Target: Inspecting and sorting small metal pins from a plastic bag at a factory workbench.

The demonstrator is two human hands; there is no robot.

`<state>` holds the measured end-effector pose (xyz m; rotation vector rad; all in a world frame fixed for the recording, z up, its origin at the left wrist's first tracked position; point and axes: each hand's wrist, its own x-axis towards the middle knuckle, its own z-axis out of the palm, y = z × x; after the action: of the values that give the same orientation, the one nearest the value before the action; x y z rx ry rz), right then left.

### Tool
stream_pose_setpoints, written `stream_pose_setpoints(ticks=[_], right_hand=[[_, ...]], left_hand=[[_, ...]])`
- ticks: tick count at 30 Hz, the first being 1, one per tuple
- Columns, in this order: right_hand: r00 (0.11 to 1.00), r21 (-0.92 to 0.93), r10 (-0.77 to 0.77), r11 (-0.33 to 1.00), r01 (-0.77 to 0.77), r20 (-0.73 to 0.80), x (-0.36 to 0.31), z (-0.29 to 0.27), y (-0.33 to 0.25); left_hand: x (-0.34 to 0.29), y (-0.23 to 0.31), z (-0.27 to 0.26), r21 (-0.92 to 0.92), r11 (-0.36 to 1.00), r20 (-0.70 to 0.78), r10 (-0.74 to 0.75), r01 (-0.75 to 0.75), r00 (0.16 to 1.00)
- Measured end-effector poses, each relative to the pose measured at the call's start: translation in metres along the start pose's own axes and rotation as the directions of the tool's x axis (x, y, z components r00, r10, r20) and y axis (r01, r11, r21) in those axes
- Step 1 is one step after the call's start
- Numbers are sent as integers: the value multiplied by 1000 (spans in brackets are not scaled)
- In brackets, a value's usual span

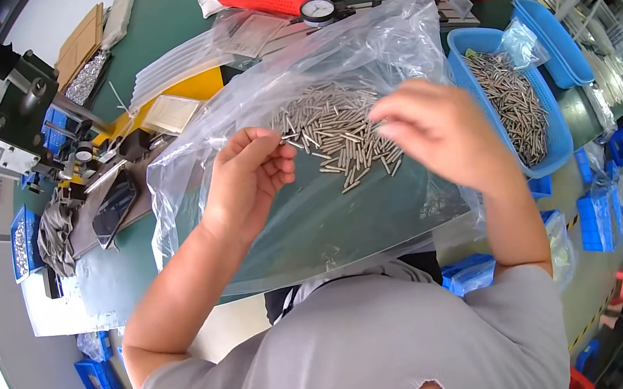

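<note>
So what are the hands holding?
Left hand pinches small metal pins at its fingertips. Right hand is blurred over the pile; its hold cannot be told.

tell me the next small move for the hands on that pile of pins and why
Probably the left hand should pinch a few metal pins off the pile's near edge. Its fingertips already touch the pile lying on the clear plastic bag, while the right hand hovers blurred over the far side, so it seems busy.
</note>
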<state>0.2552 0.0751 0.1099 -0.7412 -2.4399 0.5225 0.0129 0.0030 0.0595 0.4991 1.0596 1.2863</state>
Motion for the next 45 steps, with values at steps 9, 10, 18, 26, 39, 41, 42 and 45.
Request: stream_pose_setpoints(ticks=[9,10,18,26,39,41,42,45], right_hand=[[964,-228,2,972,61,267,39,99,25],[966,-240,-6,968,70,258,43,101,25],[985,-241,-114,960,143,130,58,131,32],[973,-237,-195,946,220,124,47,146,33],[992,169,-121,979,112,42,46,125,39],[992,175,-115,979,107,41,48,127,40],[991,160,-133,979,127,30,49,130,41],[989,168,-142,974,149,-51,51,136,41]], left_hand=[[-11,-4,-2,-51,996,-65,73,-76,995],[-10,-3,-5,-136,980,-80,137,-147,987],[-33,-71,-19,-246,969,-140,-10,-25,990],[-13,-12,-13,-12,985,36,175,-175,984],[33,-59,-32,371,854,-5,395,-365,919],[34,-59,-33,337,864,-3,398,-374,917],[34,-59,-34,307,871,-3,404,-384,915],[27,-46,-25,318,888,-30,360,-333,932]])
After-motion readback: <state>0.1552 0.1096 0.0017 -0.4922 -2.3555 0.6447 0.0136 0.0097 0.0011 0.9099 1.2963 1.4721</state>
